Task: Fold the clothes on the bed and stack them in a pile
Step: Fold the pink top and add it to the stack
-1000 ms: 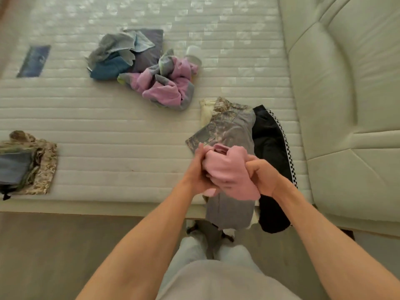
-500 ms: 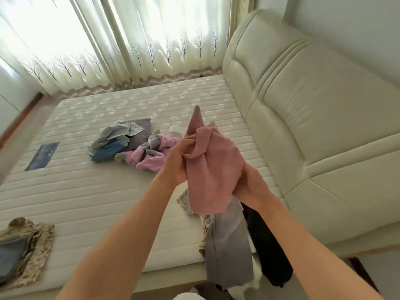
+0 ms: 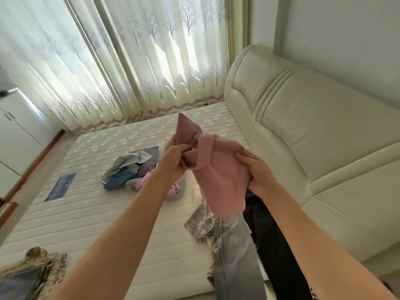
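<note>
I've got the pink garment [image 3: 220,178] bunched up in mid-air, left hand [image 3: 173,163] and right hand [image 3: 257,174] both gripping it. Loose heap [image 3: 132,169] beyond left hand, grey and black pieces [image 3: 249,245] below still unfolded; small stack [image 3: 28,276] far left looks done, so approx. early.

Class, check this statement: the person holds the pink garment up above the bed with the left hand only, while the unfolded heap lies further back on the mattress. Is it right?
Not quite. The head view shows both hands on the pink garment: the left hand grips its bunched upper part and the right hand holds its other side. The rest stands: the unfolded heap lies further back on the mattress.
</note>
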